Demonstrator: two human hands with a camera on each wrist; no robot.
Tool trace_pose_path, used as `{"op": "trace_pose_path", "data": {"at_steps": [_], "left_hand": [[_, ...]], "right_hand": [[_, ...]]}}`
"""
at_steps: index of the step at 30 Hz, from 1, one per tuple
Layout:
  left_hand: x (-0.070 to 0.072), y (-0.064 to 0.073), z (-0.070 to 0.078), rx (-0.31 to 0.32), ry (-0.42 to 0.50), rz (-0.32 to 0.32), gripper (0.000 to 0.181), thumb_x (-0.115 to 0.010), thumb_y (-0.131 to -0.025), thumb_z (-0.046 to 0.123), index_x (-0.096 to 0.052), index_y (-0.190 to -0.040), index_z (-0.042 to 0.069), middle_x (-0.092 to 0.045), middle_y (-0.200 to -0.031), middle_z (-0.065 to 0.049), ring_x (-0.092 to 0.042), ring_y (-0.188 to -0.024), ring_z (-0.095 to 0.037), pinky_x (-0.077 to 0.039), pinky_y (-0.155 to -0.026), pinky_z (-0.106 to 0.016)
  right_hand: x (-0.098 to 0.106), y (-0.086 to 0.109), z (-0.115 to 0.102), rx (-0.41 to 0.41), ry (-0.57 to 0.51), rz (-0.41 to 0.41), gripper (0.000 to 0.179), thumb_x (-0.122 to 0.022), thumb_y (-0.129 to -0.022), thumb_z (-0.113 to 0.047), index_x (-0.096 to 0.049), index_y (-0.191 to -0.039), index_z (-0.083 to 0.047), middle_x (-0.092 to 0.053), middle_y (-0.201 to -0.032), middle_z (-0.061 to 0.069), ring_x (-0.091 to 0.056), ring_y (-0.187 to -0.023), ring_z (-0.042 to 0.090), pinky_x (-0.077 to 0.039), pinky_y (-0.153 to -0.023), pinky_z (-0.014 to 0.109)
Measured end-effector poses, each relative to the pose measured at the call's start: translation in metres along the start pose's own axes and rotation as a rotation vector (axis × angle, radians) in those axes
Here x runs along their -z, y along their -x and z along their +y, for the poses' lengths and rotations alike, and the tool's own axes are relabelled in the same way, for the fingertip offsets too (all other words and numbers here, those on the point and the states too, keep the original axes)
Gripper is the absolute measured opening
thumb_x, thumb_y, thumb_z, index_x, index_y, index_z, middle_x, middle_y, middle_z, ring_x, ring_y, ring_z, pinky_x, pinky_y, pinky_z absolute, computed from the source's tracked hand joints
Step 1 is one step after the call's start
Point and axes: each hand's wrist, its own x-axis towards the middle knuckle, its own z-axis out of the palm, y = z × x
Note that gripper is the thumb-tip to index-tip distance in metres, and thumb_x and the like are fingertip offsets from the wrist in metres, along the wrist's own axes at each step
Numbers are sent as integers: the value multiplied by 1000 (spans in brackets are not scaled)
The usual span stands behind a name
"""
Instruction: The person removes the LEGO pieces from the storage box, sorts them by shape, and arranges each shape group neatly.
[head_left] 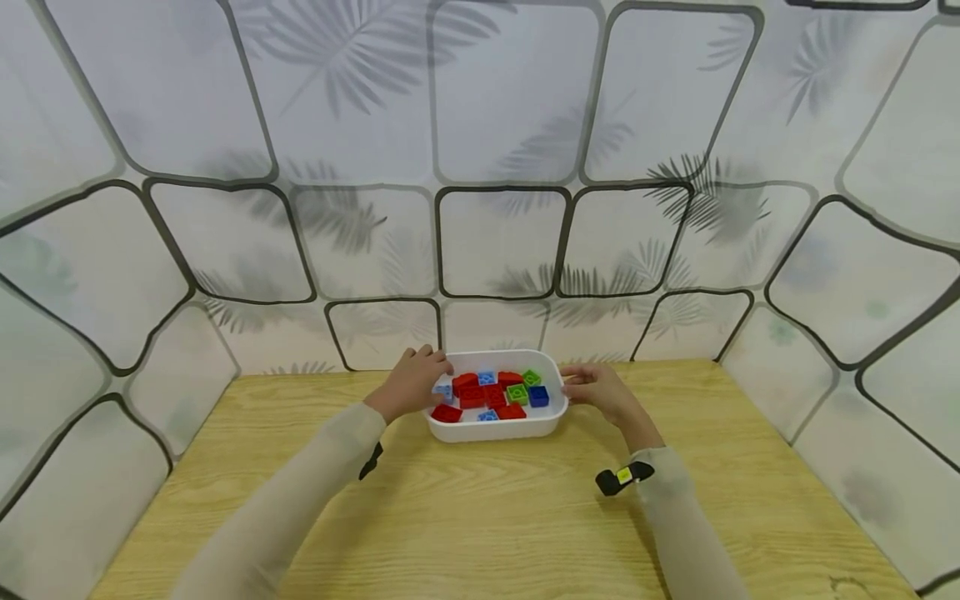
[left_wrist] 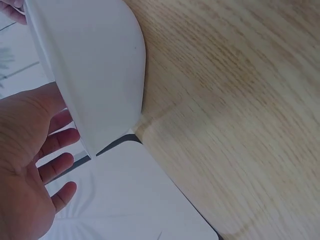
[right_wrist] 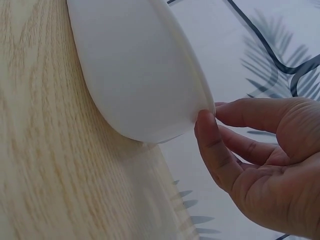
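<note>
A white oblong plastic tray [head_left: 491, 431] stands on the table near the back wall, with toy building bricks [head_left: 472, 398] inside in red, light blue, green and dark blue. My left hand [head_left: 412, 382] grips the tray's left end. In the left wrist view the left thumb passes behind the rim and the other fingers [left_wrist: 57, 167] are curled beside it; the thumb tip is hidden. At the opposite end, my right hand [head_left: 600, 390] pinches the rim. The right wrist view shows the thumb [right_wrist: 215, 145] against the outer wall and a finger over the edge.
The light wooden table [head_left: 480, 517] reaches back to a patterned wall covering [head_left: 495, 242], which also closes in both sides. Each wrist carries a dark strap, and the right strap [head_left: 625, 476] has a yellow piece on it.
</note>
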Motion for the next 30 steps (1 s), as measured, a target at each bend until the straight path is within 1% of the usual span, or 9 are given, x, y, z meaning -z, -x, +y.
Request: {"op": "trace_pose_path", "data": {"at_steps": [3,7,12,15,19,24,30], "left_hand": [[-1,-4,0,-10,-17,-22,38,-83,-86,26,-71,-118,11,-65,-121,-7,-53,-112,-29,-42,-98,-52],[-2,-9,-1,2,-16,-56,35,-83,-85,27,-72,-115,12,-66,-122,-6,-50,-112,-28,-40,-99,-51],[-5,-13,-4,29,35,-85,32,-85,-83,23,-74,-112,14,-68,-121,-5,-48,-110,-28,-36,-98,-52],[-7,-15,-7,33,71,-95,31,-85,-83,21,-75,-111,15,-70,-120,-3,-48,-109,-27,-34,-97,-51],[-10,-20,-12,38,112,-100,31,-87,-80,19,-76,-110,16,-71,-115,-1,-48,-106,-24,-33,-95,-49],[-12,-25,-15,45,149,-101,31,-89,-78,18,-77,-107,15,-73,-107,-2,-48,-102,-23,-31,-93,-47],[-14,-28,-15,65,133,-91,30,-91,-75,19,-78,-101,14,-72,-101,-1,-47,-98,-21,-31,-90,-45]], "right_hand": [[0,0,0,-1,-3,-1,47,-66,-96,-2,-53,-138,14,-71,-111,18,-68,-88,9,-60,-83,33],[-1,-1,1,5,-1,3,46,-66,-96,-1,-53,-137,14,-71,-107,15,-68,-87,9,-60,-83,34],[0,-1,2,-7,6,15,46,-66,-96,-2,-53,-138,13,-71,-108,15,-68,-88,10,-59,-88,40],[0,-1,2,-12,11,18,46,-66,-97,-2,-53,-139,11,-70,-111,17,-68,-89,12,-59,-88,40],[-1,0,2,-10,14,21,46,-66,-97,-3,-54,-139,11,-69,-115,22,-69,-90,12,-60,-85,37],[-1,-1,2,-18,10,22,47,-67,-96,-3,-54,-139,11,-69,-117,23,-68,-90,11,-60,-83,32],[-1,-1,2,-19,9,22,47,-67,-96,-4,-54,-139,10,-68,-119,25,-68,-91,11,-60,-84,34]]}}
